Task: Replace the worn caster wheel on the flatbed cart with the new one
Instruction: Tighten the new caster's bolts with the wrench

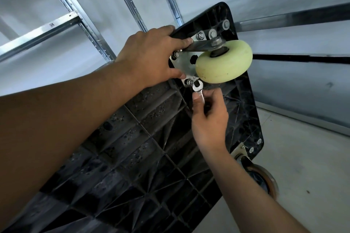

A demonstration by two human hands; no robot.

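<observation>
The black flatbed cart (144,147) stands tipped up with its ribbed underside facing me. A pale yellow-green caster wheel (225,62) sits on a silver mounting plate (184,62) at the cart's upper corner. My left hand (151,56) grips the caster's bracket and plate, fingers curled over the top edge. My right hand (208,117) pinches a small silver wrench (198,91). The wrench's open jaw lies right beside a nut (189,82) at the plate's lower corner. Other bolts (212,33) show along the top of the plate.
A second caster with a dark, brownish wheel (261,176) sits at the cart's lower right corner, just above the pale floor (303,157). Metal shelving uprights (79,17) stand behind the cart against a grey wall.
</observation>
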